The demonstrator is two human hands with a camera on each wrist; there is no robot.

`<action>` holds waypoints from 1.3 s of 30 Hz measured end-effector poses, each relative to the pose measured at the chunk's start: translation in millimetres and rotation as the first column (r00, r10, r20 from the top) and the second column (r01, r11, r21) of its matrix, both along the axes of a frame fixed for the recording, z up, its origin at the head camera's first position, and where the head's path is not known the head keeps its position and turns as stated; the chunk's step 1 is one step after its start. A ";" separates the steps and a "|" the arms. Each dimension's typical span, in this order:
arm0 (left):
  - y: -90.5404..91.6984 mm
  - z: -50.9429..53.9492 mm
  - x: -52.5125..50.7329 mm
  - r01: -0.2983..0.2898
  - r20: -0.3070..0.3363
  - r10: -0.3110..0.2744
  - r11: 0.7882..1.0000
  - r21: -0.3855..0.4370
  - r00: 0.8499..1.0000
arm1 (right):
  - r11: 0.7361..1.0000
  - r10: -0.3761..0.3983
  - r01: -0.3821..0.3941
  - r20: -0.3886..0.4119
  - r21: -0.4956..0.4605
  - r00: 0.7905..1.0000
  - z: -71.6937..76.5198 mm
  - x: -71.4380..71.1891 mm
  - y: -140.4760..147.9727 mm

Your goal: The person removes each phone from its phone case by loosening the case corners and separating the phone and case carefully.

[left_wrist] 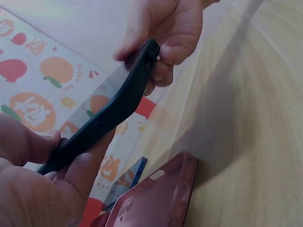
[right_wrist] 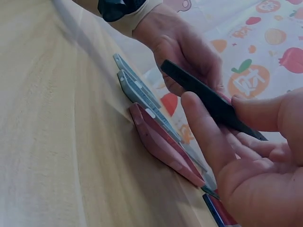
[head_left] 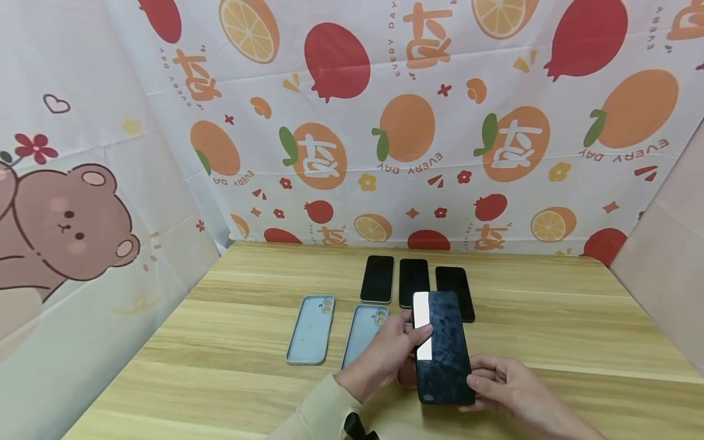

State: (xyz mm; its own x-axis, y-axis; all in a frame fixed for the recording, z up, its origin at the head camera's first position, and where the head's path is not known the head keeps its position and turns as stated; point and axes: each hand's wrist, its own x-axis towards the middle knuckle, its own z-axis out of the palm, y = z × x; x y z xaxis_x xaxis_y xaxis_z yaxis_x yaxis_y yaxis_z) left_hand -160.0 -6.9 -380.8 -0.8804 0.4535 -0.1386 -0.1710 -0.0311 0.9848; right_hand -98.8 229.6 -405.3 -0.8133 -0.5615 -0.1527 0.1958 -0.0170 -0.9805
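Observation:
Both hands hold a smartphone in a dark case (head_left: 451, 348), raised above the table with its glossy screen showing a white reflection. My left hand (head_left: 385, 351) grips its left edge, thumb over the screen side. At the lower right edge my right hand (head_left: 503, 385) pinches it between thumb and fingers. In the left wrist view, the dark case's side (left_wrist: 113, 109) shows cutouts at its end. Beneath the held phone lies a pink phone case (left_wrist: 161, 198), mostly hidden in the head view by the left hand and phone.
Two light blue phone cases (head_left: 310, 330) lie at the left, the nearer-to-centre one (head_left: 362, 330) partly behind my left hand. Behind them, three dark phones (head_left: 377, 278) lie in a row on the wooden table (head_left: 220, 342). A fruit-print cloth (head_left: 352, 153) hangs behind.

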 end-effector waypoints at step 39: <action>-6.3 0.9 -4.0 0.033 0.147 -0.058 0.985 0.167 0.987 | 0.988 -0.013 -0.021 -0.216 -0.152 0.976 -6.0 5.9 -9.0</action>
State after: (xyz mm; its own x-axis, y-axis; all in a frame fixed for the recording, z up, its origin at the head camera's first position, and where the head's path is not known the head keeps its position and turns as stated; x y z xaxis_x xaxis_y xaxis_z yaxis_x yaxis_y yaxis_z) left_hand -163.9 -13.2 -379.9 -0.8328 0.5204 -0.1891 -0.3222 -0.1778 0.9298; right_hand -92.9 220.7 -411.3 -0.8152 -0.5679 0.1141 -0.0201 -0.1691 -0.9854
